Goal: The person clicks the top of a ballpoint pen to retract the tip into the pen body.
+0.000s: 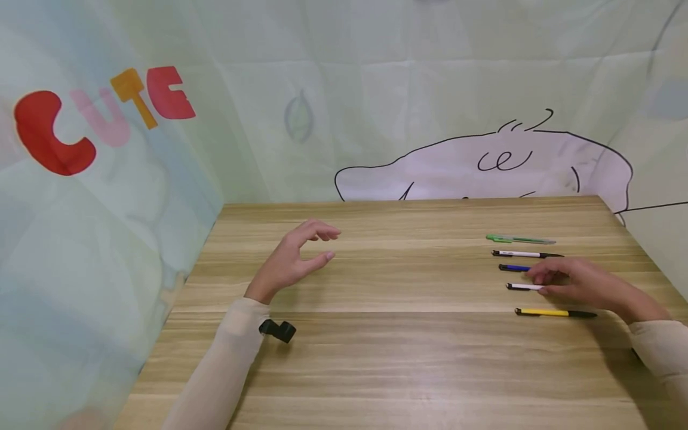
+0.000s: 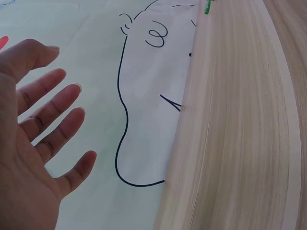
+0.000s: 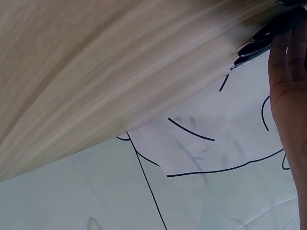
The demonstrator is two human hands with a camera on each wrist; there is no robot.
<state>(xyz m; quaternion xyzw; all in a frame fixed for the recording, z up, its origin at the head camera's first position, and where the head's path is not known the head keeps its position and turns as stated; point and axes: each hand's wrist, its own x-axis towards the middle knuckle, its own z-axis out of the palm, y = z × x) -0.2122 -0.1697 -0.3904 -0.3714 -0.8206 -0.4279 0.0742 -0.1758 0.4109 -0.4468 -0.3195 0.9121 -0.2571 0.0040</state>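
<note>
My right hand [image 1: 583, 285] is low over the row of pens at the table's right. Its thumb tip lies right at a white pen [image 1: 522, 287], and the curved fingertips overlap the blue pen [image 1: 513, 268], a gap showing between thumb and fingers. The hand hides the rear parts of both pens. A yellow pen [image 1: 548, 312] lies on the near side of this hand; another white pen [image 1: 518, 254] and a green clear pen [image 1: 518, 239] lie beyond it. On the left my left hand [image 1: 292, 257] hovers over the wood, fingers loosely bent, holding nothing.
The wooden table [image 1: 376, 358] ends at a printed cloth backdrop [image 1: 258, 119] along the back and left. A small black device [image 1: 278, 329] is strapped at the left wrist. Dark pen tips [image 3: 256, 45] cluster near the right fingers in the right wrist view.
</note>
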